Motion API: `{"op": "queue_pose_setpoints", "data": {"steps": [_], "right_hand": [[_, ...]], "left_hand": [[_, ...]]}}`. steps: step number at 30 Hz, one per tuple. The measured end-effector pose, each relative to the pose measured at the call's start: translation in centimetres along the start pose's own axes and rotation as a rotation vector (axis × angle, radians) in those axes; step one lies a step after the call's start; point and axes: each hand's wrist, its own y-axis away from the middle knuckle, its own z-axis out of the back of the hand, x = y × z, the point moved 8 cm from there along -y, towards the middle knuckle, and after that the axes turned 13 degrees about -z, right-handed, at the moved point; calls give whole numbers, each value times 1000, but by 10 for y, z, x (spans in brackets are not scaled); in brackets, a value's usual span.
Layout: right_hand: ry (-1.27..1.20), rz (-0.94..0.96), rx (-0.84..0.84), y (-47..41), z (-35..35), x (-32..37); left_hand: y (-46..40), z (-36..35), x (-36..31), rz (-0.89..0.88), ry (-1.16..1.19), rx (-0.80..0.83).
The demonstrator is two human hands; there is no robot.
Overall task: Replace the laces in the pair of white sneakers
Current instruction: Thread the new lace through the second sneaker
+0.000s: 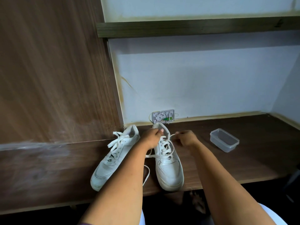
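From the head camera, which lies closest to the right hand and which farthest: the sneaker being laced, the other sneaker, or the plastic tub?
1. The sneaker being laced, just left of the right hand, which pinches its lace.
2. The plastic tub, to the right on the shelf.
3. The other sneaker, far left, beyond the left hand.

bare desk [243, 166] (right), container [224, 140] behind
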Motion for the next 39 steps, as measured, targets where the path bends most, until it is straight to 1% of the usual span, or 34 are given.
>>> {"op": "queue_pose_setpoints", "data": {"steps": [1, 2, 4, 5, 7, 8, 9, 10, 11, 12, 13, 14, 15, 16, 18, 19, 22, 24, 26, 27, 28, 29, 30, 32, 34, 35, 36, 38, 39], "right_hand": [[-84, -14, -75, -2, 17, 1], [-221, -25, -139, 3, 37, 1], [-508, -24, -263, 16, 84, 0], [-605, -8, -347, 21, 111, -2], [-652, 7, -554, 37, 155, 1], [-596, -25, -664, 42, 170, 4], [-462, -62, -737, 39, 176, 7], [-221, -49, -718, 36, 165, 18], [28, 29, -590, 29, 138, 27], [211, 117, -409, 25, 101, 29], [320, 173, -218, 24, 61, 24], [365, 195, -76, 30, 28, 16], [388, 213, -16, 37, 5, 11], [412, 242, 2, 42, -10, 9], [504, 316, -89, 46, -19, 12], [510, 332, -102, 46, -20, 12], [390, 306, -46, 45, -18, 9], [322, 310, -136, 43, 4, 12], [115, 216, -316, 37, 46, 14], [66, 137, -420, 33, 68, 10], [109, 56, -501, 30, 86, 5], [201, -40, -530, 29, 96, 1], [339, -103, -528, 25, 100, -2], [581, -139, -418, 24, 90, -7], [829, -87, -207, 29, 56, -6], [882, -7, -147, 33, 37, -3], [886, 111, -118, 38, 19, 5], [734, 321, -131, 56, -5, 22], [636, 362, -134, 60, -11, 25]], "left_hand": [[3, 3, 4, 10, 33, -10], [5, 5, 5, 4, 46, -12], [8, 9, 6, -26, 2, 5], [9, 9, 5, -38, -33, 10], [9, 9, 3, -43, -83, 11], [9, 10, 3, -41, -91, 8], [9, 9, 3, -39, -102, 7], [11, 9, 1, -34, -112, 11], [14, 8, 0, -36, -126, 21], [16, 7, -2, -43, -140, 35], [17, 6, -2, -54, -151, 40], [19, 6, -2, -60, -157, 41], [19, 6, -2, -68, -156, 29], [20, 8, -2, -67, -150, 6], [22, 13, -1, -59, -141, -58], [23, 16, -1, -62, -143, -84], [25, 20, -5, -82, -177, -110], [25, 22, -8, -91, -180, -116], [26, 22, -10, -79, -204, -103], [27, 22, -12, -74, -229, -96], [28, 22, -13, -64, -254, -83], [29, 21, -12, -52, -263, -69], [30, 20, -11, -36, -263, -48], [30, 17, -5, 5, -228, -17], [32, 15, -2, 60, -129, -4], [33, 14, -1, 84, -87, -1], [34, 12, -1, 103, -70, 8], [37, 10, -3, 125, -90, 35], [37, 10, -4, 124, -99, 38]]}}
